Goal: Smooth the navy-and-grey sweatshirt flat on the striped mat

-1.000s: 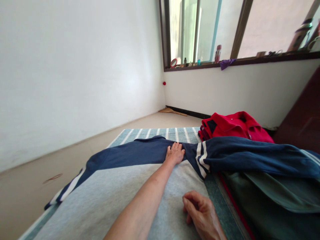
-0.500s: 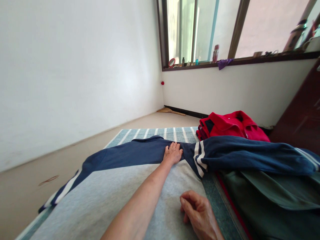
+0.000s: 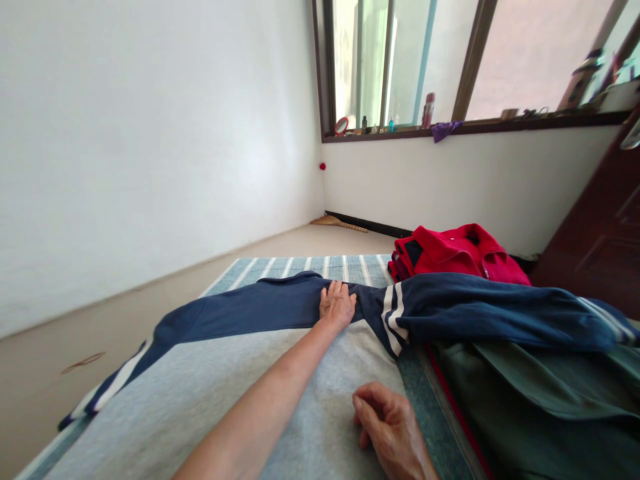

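Shirt (image 3: 200, 393) laid out on a striped cloth (image 3: 273, 267), grey body nearest the wearer, navy shoulders and collar (image 3: 295, 277) at the far end. Left hand (image 3: 338, 305) palm down on the navy, to the right of the collar; grip flat, fingers slightly spread, pinching nothing visible. Forearm crosses the grey body from below. Right hand (image 3: 387, 427) over the grey body near its right edge, fingers curled in toward the thumb; cannot tell whether the grip pinches anything, or whether it touches the fabric.

Left sleeve (image 3: 167, 330) slants down toward the cloth's left edge, white bands near its end. Right sleeve (image 3: 495, 307) stretched out to the right, two white bands near the shoulder, more toward the end, part of it lying over a green garment (image 3: 530, 413). Red jacket (image 3: 463, 250), folded, just behind that sleeve, on top of other folded fabric.

Beyond: a thin loop (image 3: 83, 363) on the floor (image 3: 35, 380) at left. Window sill (image 3: 485, 127) with a round mirror (image 3: 342, 126), pink bottle (image 3: 428, 111) and purple rag (image 3: 445, 131) hanging over the edge.
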